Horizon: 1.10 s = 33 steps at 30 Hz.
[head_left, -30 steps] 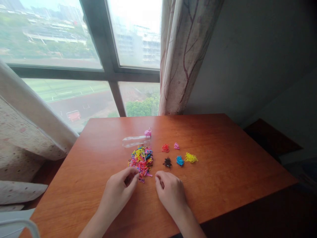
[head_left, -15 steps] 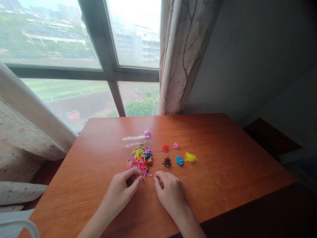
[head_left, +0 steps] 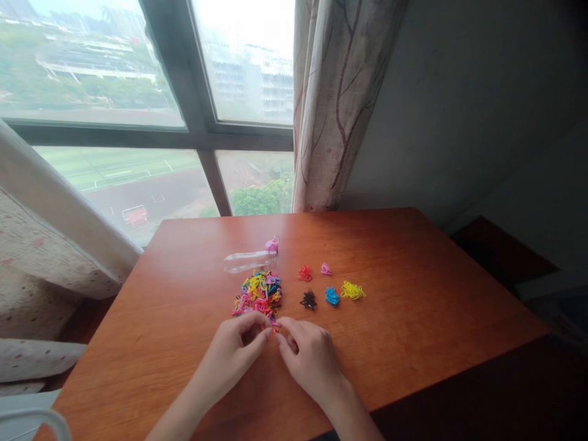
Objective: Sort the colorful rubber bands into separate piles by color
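Small rubber bands of many colours lie in a mixed pile [head_left: 257, 294] on the wooden table. At its near edge my left hand [head_left: 239, 343] is closed in a pinch, with a little red-orange rubber band [head_left: 275, 330] showing at its fingertips. My right hand [head_left: 310, 355] meets it from the right, thumb and forefinger slightly apart on either side of that bit. Sorted heaps sit beyond my right hand: black bands [head_left: 309, 299], blue bands [head_left: 332, 296], yellow bands [head_left: 353, 290], red bands [head_left: 305, 273] and pink bands [head_left: 326, 269].
Behind the mixed pile a clear plastic bottle [head_left: 243, 262] lies on its side, a pink cap [head_left: 272, 245] at its right end. The table [head_left: 413, 294] stands against a window with curtains [head_left: 340, 122]. A white curved tube [head_left: 41, 416] shows at the lower left.
My right hand has moved left to my left hand, and its thumb and forefinger have parted. My left hand has shifted slightly right. The view has drifted a little.
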Available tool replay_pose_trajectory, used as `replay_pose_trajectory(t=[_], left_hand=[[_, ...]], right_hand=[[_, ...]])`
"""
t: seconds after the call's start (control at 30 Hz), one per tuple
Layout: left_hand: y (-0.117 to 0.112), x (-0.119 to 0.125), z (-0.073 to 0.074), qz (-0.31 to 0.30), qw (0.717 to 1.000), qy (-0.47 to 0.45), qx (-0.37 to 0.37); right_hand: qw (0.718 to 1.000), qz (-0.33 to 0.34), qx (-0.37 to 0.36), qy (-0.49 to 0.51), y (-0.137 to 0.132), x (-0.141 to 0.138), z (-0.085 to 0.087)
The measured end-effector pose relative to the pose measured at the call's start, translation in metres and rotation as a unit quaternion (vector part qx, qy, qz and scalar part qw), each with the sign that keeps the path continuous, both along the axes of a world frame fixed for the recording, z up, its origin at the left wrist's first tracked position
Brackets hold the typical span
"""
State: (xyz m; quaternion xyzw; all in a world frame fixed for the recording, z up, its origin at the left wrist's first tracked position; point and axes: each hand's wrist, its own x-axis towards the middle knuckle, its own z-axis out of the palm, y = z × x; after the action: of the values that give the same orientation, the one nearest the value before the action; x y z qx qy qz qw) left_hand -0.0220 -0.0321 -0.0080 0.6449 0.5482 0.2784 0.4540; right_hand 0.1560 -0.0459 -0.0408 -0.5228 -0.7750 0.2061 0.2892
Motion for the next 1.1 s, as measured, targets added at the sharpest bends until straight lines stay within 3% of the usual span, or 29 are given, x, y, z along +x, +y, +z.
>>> replay_pose_trajectory(t=[0.37,0.5,0.6,0.67,0.87,1.1], left_hand=[[0.008,-0.002,0.005,0.01,0.998,0.025,0.049],[0.031,0.008,0.018,-0.007,0.988,0.105,0.11],[0.058,0.025,0.028,-0.038,0.95,0.252,0.182],[0.075,0.038,0.03,-0.046,0.939,0.28,0.193],[0.108,0.069,0.018,-0.059,0.915,0.341,0.207],[0.111,0.072,0.01,-0.075,0.906,0.36,0.21]], right_hand=[[1.0,-0.025,-0.001,0.013,0.0,-0.001,-0.002],[0.999,-0.034,-0.009,0.011,0.001,-0.002,-0.004],[0.999,-0.035,-0.014,0.012,0.001,-0.002,-0.005],[0.999,-0.034,-0.016,0.017,0.001,-0.001,-0.005],[0.999,-0.03,-0.015,0.02,0.0,-0.001,-0.005],[0.999,-0.032,-0.005,-0.008,0.001,-0.001,-0.002]])
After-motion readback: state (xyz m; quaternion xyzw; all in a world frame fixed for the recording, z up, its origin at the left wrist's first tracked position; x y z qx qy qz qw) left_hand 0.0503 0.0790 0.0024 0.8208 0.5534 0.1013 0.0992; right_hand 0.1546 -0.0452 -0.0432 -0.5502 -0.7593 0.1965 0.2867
